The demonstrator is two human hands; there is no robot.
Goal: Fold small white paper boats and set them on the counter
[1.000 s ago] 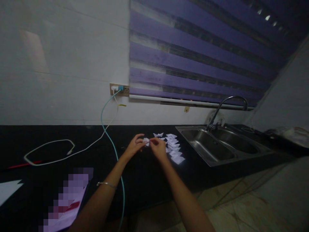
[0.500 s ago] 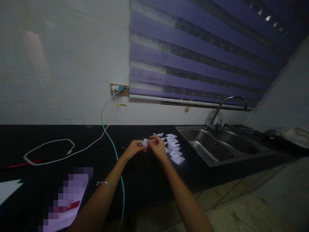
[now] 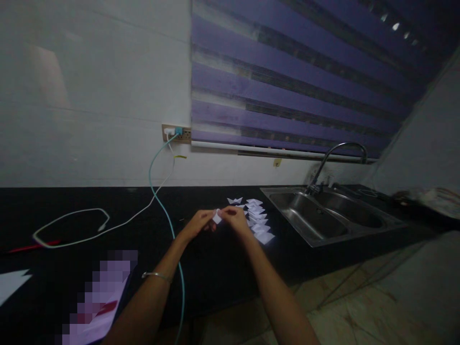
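My left hand (image 3: 199, 223) and my right hand (image 3: 235, 219) meet over the black countertop (image 3: 72, 201), both pinched on one small folded white paper piece (image 3: 216, 217). A metal bangle (image 3: 156, 275) circles my left wrist. Just right of my hands lies a row of several small folded white papers (image 3: 259, 221); the farthest one is shaped like a little boat (image 3: 235, 201).
A steel double sink (image 3: 323, 218) with a curved tap (image 3: 341, 151) sits to the right. A teal cable (image 3: 161, 191) and a white cable (image 3: 82, 225) run from the wall socket (image 3: 177, 133) across the counter. White paper sheets (image 3: 93, 306) lie at near left, beside a red pen (image 3: 28, 246).
My hands have drawn slightly nearer and lower with the paper piece, fingers working it between them. The papers on the counter have not moved.
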